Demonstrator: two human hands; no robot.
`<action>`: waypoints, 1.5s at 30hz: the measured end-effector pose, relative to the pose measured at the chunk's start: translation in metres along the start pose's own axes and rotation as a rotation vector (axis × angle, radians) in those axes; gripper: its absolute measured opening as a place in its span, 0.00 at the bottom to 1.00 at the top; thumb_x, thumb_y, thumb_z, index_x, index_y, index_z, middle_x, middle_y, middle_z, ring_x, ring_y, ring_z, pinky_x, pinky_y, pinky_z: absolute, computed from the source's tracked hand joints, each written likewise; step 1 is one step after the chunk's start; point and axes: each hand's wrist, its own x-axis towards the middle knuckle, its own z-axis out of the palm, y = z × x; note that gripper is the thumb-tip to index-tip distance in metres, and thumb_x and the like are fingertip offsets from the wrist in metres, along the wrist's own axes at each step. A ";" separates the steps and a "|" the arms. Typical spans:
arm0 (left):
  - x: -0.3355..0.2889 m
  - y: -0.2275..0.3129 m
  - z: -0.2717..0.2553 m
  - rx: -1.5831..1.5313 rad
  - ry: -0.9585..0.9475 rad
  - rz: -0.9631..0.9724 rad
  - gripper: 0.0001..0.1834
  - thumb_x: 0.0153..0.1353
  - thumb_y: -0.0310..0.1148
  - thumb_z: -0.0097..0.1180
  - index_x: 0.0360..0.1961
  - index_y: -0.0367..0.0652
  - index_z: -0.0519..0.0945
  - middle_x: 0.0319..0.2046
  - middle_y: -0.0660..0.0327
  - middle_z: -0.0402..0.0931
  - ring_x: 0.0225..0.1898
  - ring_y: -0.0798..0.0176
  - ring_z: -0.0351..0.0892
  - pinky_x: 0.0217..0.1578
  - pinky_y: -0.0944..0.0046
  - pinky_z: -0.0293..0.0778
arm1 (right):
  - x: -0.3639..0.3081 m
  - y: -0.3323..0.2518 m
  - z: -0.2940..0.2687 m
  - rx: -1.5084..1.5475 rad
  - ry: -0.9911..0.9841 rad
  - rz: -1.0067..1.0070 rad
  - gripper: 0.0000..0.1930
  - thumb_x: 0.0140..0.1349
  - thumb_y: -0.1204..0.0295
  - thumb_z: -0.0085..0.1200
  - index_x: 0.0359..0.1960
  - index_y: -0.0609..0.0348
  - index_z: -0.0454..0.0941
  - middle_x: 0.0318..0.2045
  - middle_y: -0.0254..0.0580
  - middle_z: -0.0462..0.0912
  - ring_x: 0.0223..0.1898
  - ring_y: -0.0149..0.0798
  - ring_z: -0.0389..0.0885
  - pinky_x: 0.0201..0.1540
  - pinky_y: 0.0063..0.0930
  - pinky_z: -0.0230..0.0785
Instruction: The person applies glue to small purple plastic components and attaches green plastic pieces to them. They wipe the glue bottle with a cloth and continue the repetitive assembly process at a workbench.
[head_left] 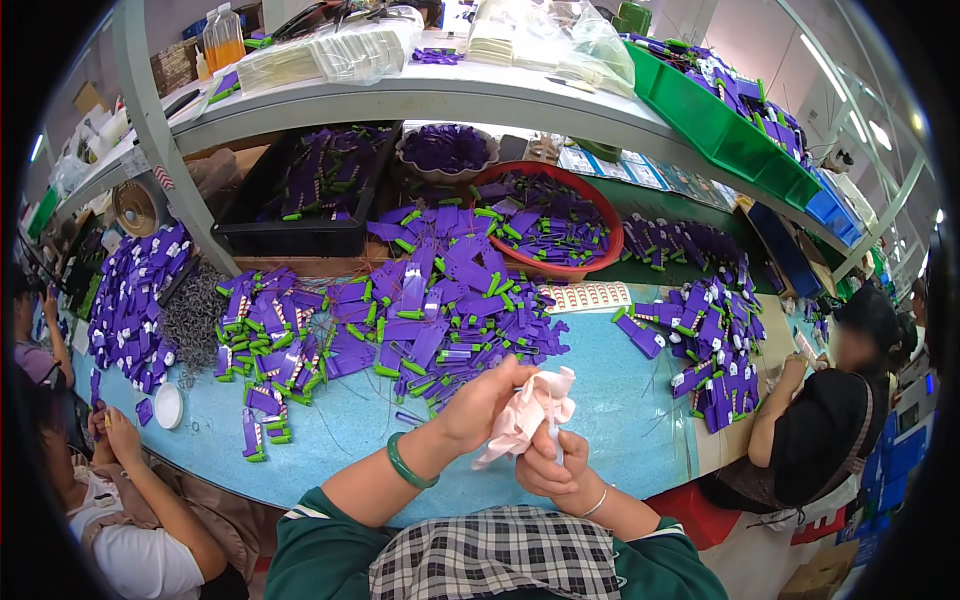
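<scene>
Both hands meet just above the near edge of the blue worktop (620, 420), and between them is a pale pink cloth glove (528, 415), crumpled and folded over on itself. The left hand (480, 400) closes around its upper part, fingers curled and pinching the fabric, while the right hand (552, 468) grips it from below with fingers pressed together on the lower folds. The glove looks light, thin and limp: it sags and bunches where it is not held, so it will likely follow any pull without resisting and keep no shape of its own. It seems neither slippery nor fragile, though a loose edge could snag. The cuff or an open hem seems the best place to take hold, pinched between thumb and forefinger. Beyond the glove, farther across the worktop, lies a heap of purple plastic parts with green tips (430, 320), well apart from the hands.
</scene>
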 end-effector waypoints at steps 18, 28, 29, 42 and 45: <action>-0.006 -0.014 0.004 0.090 0.184 0.187 0.07 0.63 0.26 0.51 0.39 0.34 0.77 0.37 0.54 0.78 0.30 0.66 0.81 0.32 0.71 0.80 | 0.000 0.006 -0.003 0.024 0.054 0.038 0.17 0.68 0.58 0.44 0.36 0.63 0.71 0.12 0.34 0.67 0.04 0.24 0.62 0.04 0.14 0.52; -0.023 0.051 0.006 -0.007 0.449 0.617 0.09 0.65 0.32 0.47 0.41 0.39 0.76 0.39 0.50 0.79 0.39 0.49 0.80 0.37 0.51 0.80 | -0.022 0.027 0.000 -0.052 0.153 0.207 0.15 0.65 0.60 0.48 0.31 0.61 0.72 0.11 0.36 0.68 0.04 0.26 0.62 0.03 0.18 0.50; -0.022 0.058 0.012 0.035 0.521 0.627 0.08 0.64 0.29 0.47 0.39 0.38 0.77 0.38 0.50 0.79 0.39 0.50 0.80 0.35 0.52 0.80 | -0.022 0.024 0.001 -0.055 0.136 0.163 0.15 0.65 0.60 0.48 0.31 0.61 0.72 0.11 0.36 0.68 0.04 0.26 0.61 0.03 0.18 0.50; -0.006 0.004 0.013 0.169 0.202 0.072 0.09 0.62 0.23 0.51 0.44 0.33 0.77 0.36 0.50 0.80 0.28 0.64 0.83 0.29 0.67 0.82 | 0.004 0.002 -0.002 0.021 0.016 0.028 0.16 0.68 0.61 0.43 0.36 0.64 0.72 0.12 0.35 0.69 0.04 0.25 0.64 0.04 0.15 0.52; -0.008 -0.003 0.007 0.174 0.168 0.136 0.07 0.63 0.25 0.51 0.40 0.34 0.77 0.35 0.52 0.80 0.31 0.63 0.83 0.32 0.65 0.82 | 0.003 0.004 -0.004 0.032 0.037 0.051 0.16 0.67 0.60 0.44 0.35 0.63 0.73 0.12 0.34 0.68 0.04 0.25 0.62 0.04 0.16 0.52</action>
